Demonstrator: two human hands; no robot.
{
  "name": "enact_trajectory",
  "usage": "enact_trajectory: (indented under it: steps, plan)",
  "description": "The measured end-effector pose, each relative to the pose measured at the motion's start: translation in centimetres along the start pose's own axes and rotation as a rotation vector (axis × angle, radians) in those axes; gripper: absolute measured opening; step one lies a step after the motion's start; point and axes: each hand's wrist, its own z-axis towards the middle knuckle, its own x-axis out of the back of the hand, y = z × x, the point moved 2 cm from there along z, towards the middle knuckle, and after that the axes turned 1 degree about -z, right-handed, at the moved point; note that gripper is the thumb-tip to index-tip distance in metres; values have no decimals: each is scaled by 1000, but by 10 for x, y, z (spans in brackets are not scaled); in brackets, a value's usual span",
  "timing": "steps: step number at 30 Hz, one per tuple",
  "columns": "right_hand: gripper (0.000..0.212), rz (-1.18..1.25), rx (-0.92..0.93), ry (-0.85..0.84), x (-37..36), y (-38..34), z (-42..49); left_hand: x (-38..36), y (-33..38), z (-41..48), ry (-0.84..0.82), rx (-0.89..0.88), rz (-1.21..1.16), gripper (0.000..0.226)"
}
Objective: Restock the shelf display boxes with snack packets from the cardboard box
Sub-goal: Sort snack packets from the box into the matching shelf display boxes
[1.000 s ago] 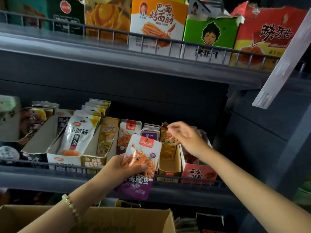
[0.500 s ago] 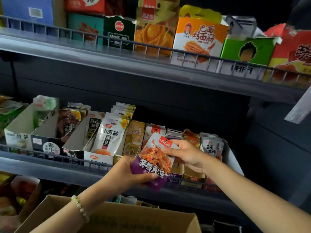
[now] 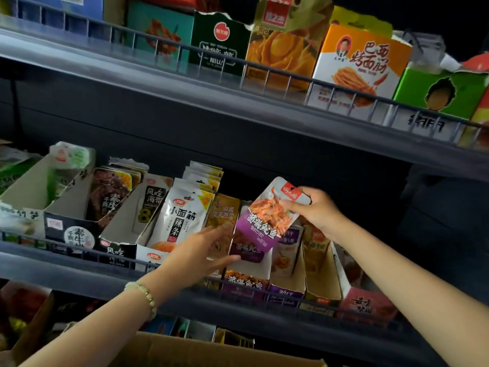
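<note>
My right hand (image 3: pixel 315 213) pinches the top of a purple and white snack packet (image 3: pixel 267 215) and holds it tilted above a purple display box (image 3: pixel 246 284) on the middle shelf. A like packet (image 3: pixel 247 249) stands in that box. My left hand (image 3: pixel 203 247), with a bead bracelet on the wrist, reaches with spread fingers to the box's left front side and holds nothing. The cardboard box (image 3: pixel 201 353) lies open at the bottom of the view, below the shelf.
A row of display boxes fills the middle shelf behind a low wire rail (image 3: pixel 111 258): a white packet box (image 3: pixel 182 221), a black box (image 3: pixel 79 229), a yellow box (image 3: pixel 320 274), a red box (image 3: pixel 367 303). The upper shelf (image 3: pixel 238 102) with tall cartons overhangs close above.
The purple packet passed from my left hand to my right hand, which lifted it up and to the right. My left hand let go and moved to the display box.
</note>
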Motion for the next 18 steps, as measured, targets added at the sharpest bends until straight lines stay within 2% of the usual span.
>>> enact_trajectory:
  steps: [2,5,9,12,18]
  plan:
    - [21,-139,80,14,-7,0,18,-7,-9,8,-50,4,146,51]
    - [23,-317,137,-49,-31,9,39,-14,-13,17,-95,-20,248,40]
    - [28,-483,165,-163,-57,31,54,-20,-15,23,-108,-65,226,23]
    - [33,-617,198,-222,-64,42,57,-20,-20,23,-105,-90,203,21]
    - [38,-731,313,-161,-71,50,59,-21,-21,22,-83,-87,228,24]
